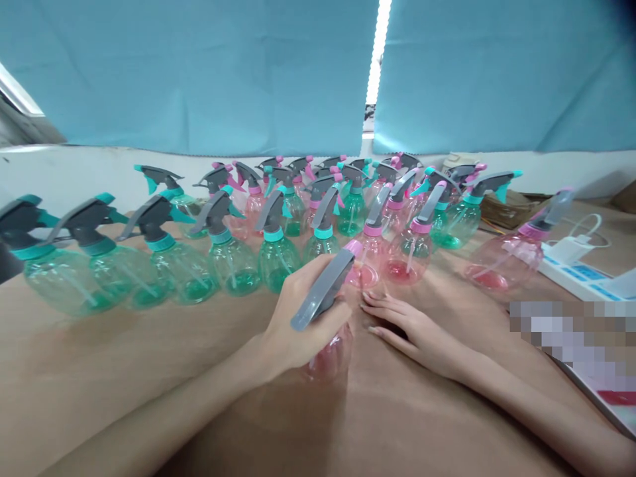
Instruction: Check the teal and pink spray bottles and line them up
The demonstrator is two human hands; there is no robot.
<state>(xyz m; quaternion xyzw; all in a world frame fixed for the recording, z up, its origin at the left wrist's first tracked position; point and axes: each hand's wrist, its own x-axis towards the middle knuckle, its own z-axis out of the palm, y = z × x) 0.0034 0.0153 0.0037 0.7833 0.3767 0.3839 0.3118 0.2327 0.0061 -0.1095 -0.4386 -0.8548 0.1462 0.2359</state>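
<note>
My left hand (303, 315) is wrapped around the neck of a pink spray bottle (328, 361) with a grey trigger head. The bottle's clear pink body shows below my fingers, near the front of the table. My right hand (407, 324) lies low over the tabletop to the right of that bottle, fingers stretched out and slightly apart, holding nothing. Just beyond my hands stand more pink spray bottles (406, 262). A row of green spray bottles (238, 268) runs off to the left, each with a teal collar and a grey head.
Behind the front row, several more green and pink bottles (352, 212) crowd toward the wall. At the right are a lone pink bottle (507, 262), a white power strip (571, 275) with a plugged-in charger (569, 248), and a partly pixelated flat object (586, 358). A blue cloth (199, 79) hangs behind.
</note>
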